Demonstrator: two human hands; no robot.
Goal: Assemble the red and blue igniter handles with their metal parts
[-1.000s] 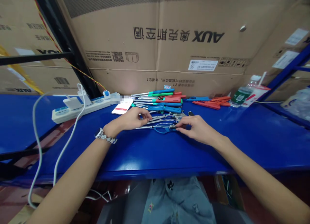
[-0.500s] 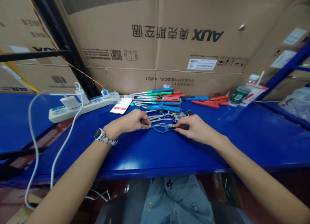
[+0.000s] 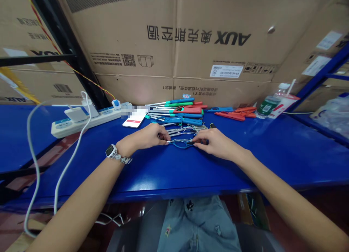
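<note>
Between my hands is a blue lighter casing point(image 3: 181, 146) of the long stick kind, lying open with thin white wires running along it. My left hand point(image 3: 154, 135) pinches its left end, where the metal tube starts. At the other end, the fingers of my right hand point(image 3: 215, 141) are closed on the casing and a small dark part, which they partly cover. Just behind lie several metal lighter tubes point(image 3: 177, 131) with loose wires. Farther back is a pile of stick lighters point(image 3: 188, 109) in blue, green and red. A yellow-and-black handle point(image 3: 212, 126) shows behind my right hand.
Orange-red casing pieces point(image 3: 231, 116) and a blue casing point(image 3: 220, 109) lie at the back right, beside a water bottle point(image 3: 267, 105) and a cup point(image 3: 283, 104). A phone point(image 3: 135, 118) and a power strip point(image 3: 65, 127) with cables are at left. Cardboard point(image 3: 196, 12) stands behind.
My right hand has shifted slightly left along the casing, its fingers now at the dark part. The left hand stays at its end. The whole view has moved a little.
</note>
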